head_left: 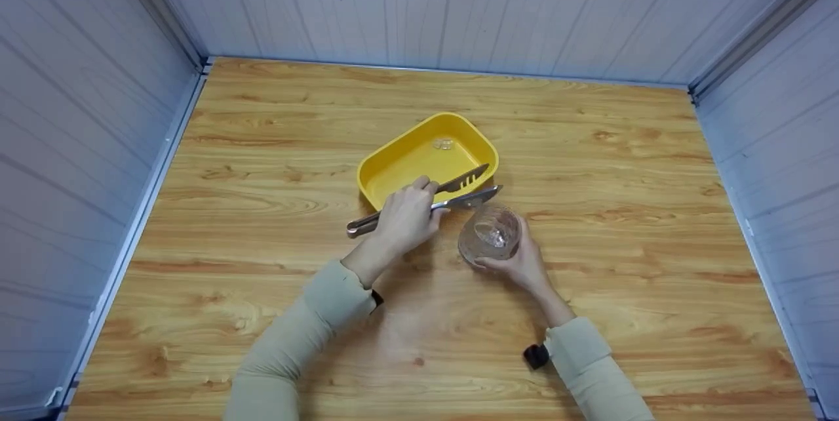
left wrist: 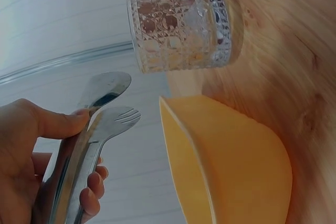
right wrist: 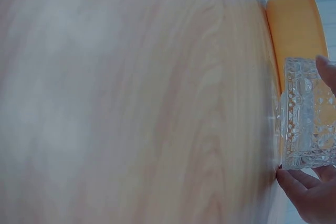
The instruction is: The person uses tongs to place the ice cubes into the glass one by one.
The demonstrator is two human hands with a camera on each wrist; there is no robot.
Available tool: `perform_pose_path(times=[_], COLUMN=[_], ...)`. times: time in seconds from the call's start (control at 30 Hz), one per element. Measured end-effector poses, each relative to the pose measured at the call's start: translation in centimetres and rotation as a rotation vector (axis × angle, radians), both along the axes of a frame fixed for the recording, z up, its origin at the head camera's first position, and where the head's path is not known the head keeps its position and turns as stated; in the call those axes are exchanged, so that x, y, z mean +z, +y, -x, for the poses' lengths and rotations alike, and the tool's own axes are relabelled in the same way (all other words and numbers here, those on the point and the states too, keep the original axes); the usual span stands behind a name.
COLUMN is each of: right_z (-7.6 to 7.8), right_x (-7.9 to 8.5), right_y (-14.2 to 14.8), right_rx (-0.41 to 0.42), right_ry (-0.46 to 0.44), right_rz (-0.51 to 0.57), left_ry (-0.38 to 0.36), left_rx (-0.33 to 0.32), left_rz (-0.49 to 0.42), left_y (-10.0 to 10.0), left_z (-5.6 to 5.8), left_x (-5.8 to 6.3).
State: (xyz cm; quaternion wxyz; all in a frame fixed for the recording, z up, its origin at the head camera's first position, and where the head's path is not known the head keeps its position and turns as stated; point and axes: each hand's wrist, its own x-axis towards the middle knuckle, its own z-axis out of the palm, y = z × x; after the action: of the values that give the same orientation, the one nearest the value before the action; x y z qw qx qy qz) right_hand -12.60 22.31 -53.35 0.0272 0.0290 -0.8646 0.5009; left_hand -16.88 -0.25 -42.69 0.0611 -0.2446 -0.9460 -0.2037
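Just beyond the left hand (head_left: 406,214) sits a smooth yellow rounded-corner tray (head_left: 408,164). That hand grips shiny metal tongs (head_left: 475,198), tips apart, one slotted. The right hand (head_left: 524,265) holds a faceted clear glass (left wrist: 176,35); past the left grip, small transparent pieces (head_left: 443,144) lie in the tray.

Pale panelled walls (head_left: 419,8) enclose a wood-grain tabletop (head_left: 623,165), with grey strips (head_left: 156,1) at the corners.
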Motion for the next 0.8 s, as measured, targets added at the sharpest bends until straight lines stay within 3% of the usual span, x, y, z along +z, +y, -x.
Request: perform_pose_path(times=[0.17, 0.57, 0.8], right_z=[0.3, 0.3, -0.8], right_x=[-1.0, -0.8, 2.4], right_y=[0.3, 0.3, -1.0], right_rx=[-0.002, -0.005, 0.002], right_ry=[0.013, -0.016, 0.005], right_rz=[0.018, 0.011, 0.039], left_ry=[-0.026, -0.05, -0.078], left_rx=[0.036, 0.112, 0.146], left_rz=[0.012, 0.033, 0.06], left_y=[-0.4, -1.3, -1.7], left_z=[0.7, 2.4, 3.4], left_x=[-0.2, -0.9, -1.5])
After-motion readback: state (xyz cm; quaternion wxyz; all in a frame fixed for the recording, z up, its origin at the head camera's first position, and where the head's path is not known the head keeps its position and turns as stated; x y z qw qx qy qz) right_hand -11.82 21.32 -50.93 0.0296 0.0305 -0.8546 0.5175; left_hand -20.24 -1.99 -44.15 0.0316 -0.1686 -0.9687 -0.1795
